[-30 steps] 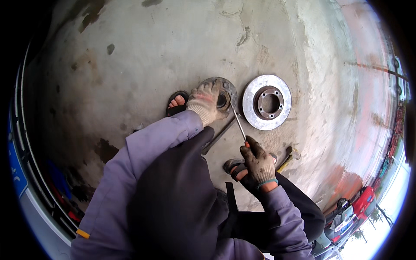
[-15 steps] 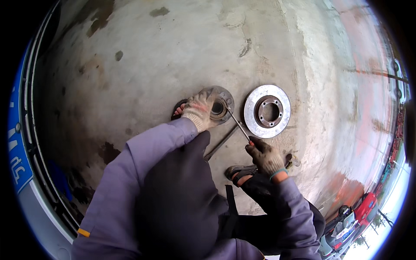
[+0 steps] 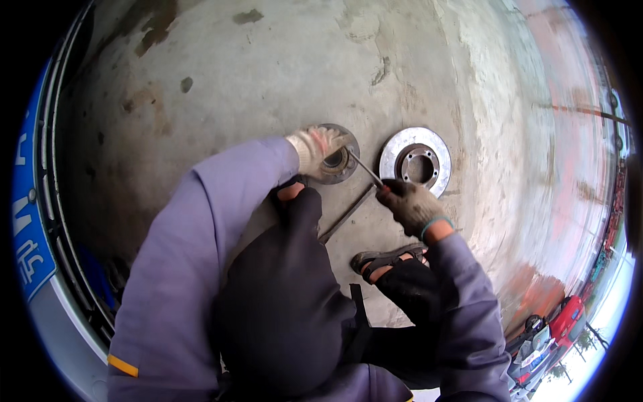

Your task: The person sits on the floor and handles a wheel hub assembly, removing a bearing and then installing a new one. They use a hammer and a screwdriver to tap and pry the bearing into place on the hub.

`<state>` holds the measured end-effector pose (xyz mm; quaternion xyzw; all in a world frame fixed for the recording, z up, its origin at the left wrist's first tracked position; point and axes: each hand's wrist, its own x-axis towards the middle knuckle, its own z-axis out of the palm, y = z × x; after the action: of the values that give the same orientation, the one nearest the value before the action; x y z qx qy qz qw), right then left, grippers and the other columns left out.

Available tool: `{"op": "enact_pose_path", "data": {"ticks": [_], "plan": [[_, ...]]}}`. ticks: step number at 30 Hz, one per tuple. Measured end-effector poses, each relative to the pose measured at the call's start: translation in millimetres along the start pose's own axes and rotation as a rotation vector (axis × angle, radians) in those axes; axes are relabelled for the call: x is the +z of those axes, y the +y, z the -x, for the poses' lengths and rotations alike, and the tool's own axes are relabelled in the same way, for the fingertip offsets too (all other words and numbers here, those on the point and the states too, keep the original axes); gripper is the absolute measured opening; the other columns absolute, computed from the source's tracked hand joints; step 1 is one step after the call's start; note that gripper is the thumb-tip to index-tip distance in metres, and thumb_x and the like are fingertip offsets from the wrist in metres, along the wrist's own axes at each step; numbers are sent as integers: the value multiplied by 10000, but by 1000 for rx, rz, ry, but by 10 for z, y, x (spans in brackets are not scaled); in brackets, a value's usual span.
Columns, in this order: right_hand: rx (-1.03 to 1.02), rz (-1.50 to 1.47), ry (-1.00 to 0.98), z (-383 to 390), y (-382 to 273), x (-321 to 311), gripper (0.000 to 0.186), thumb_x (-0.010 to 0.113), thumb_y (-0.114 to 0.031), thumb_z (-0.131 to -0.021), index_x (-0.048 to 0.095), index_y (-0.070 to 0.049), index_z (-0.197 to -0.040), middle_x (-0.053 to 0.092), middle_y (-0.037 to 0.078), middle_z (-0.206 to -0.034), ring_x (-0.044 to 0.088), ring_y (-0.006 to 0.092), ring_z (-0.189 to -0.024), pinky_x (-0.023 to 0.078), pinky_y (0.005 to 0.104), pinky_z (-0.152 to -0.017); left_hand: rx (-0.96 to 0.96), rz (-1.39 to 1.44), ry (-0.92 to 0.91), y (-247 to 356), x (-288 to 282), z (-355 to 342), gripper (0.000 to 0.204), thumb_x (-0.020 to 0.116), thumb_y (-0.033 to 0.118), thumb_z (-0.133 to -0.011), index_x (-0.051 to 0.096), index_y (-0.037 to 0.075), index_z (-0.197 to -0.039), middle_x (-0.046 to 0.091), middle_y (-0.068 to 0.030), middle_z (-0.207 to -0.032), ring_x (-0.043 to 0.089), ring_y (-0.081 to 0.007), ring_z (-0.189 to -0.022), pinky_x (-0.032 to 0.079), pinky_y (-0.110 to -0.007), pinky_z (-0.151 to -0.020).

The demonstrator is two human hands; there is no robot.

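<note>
A dark round wheel hub (image 3: 349, 171) with a centre bore lies on the concrete in front of me, by my foot. My left hand (image 3: 317, 150), in a dirty knitted glove, is closed over its left and upper side; the fingers are partly blurred. In my gloved right hand (image 3: 407, 203) is a screwdriver (image 3: 366, 168), its red handle mostly covered by the fingers. The shaft slants up and left, with its tip at the hub's bore edge. Right of the hub lies a shiny brake disc (image 3: 434, 140), flat and with holes round its centre.
A dark metal bar (image 3: 349, 218) lies on the floor between the hub and my sandalled right foot (image 3: 387, 260). Along the left side stands a vehicle with a blue plate (image 3: 32, 248). A red vehicle (image 3: 568, 318) shows at the far lower right.
My left hand has shifted up on the hub, and its forearm has risen. My right hand has moved up and slightly left with the screwdriver, nearer the brake disc's lower edge.
</note>
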<state>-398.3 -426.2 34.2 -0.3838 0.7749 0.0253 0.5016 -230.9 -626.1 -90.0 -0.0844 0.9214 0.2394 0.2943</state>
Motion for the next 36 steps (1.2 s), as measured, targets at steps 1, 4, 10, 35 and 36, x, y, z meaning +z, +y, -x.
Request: {"op": "enact_pose_path", "data": {"ticks": [1,4,10,35,36], "plan": [[12,-55,-2,86,52,135,573,577,-486,-1005,631,-103,-1426,728,211,-1238,671,406,-1193,520,471,-1024,-7,-13,186,7,124,180,1178,860,589,-714,313,72,-1620,480,-257,-1539,562,-403,-1352,458,-482,-1136],[4,-127,27,349,356,623,583,569,-497,-1010,600,-123,-1457,715,221,-1259,665,414,-1201,515,478,-1027,-492,201,204,310,404,276,1243,847,640,-706,259,58,-1634,371,-254,-1616,432,-410,-1463,368,-498,-1212],[96,-88,148,196,-57,607,520,566,-507,-1007,652,-169,-1393,729,202,-1229,681,408,-1166,526,497,-1008,-532,256,400,304,728,126,1184,837,629,-706,310,38,-1586,395,-241,-1583,391,-411,-1476,325,-498,-1241],[-49,-230,268,309,54,655,519,657,-282,-968,589,-197,-1475,722,150,-1288,685,366,-1184,536,461,-1005,-304,168,165,209,276,132,1091,789,563,-796,307,-1,-1596,453,-267,-1533,485,-422,-1385,426,-493,-1162],[-43,-182,270,341,-7,608,512,655,-289,-970,593,-207,-1471,724,146,-1284,687,365,-1180,538,464,-1002,-308,187,152,230,298,157,1088,792,561,-792,315,0,-1593,454,-268,-1531,482,-422,-1387,426,-489,-1163]]}}
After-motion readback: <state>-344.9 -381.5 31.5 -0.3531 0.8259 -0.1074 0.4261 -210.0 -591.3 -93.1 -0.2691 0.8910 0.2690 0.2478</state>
